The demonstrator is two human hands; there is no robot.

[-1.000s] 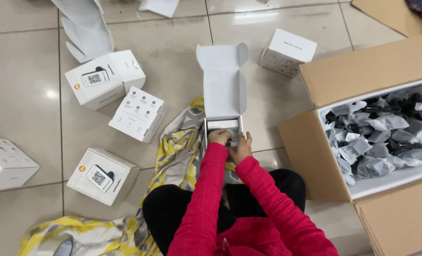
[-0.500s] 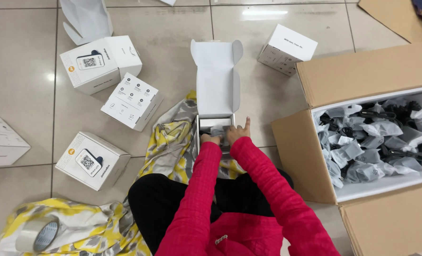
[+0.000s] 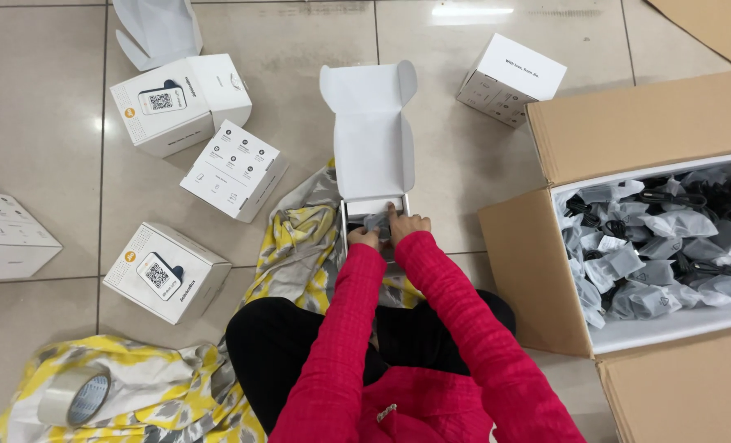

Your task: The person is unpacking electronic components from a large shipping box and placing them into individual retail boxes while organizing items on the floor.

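Since the earlier frames, both hands have been pushed deeper into the small open white cardboard box [image 3: 371, 215] on the tiled floor, its lid flap raised. A grey wrapped item [image 3: 376, 221] inside is pinched by the left hand [image 3: 364, 239] and right hand [image 3: 408, 224]. A large brown carton of wrapped parts [image 3: 538, 271] is seen nearby.
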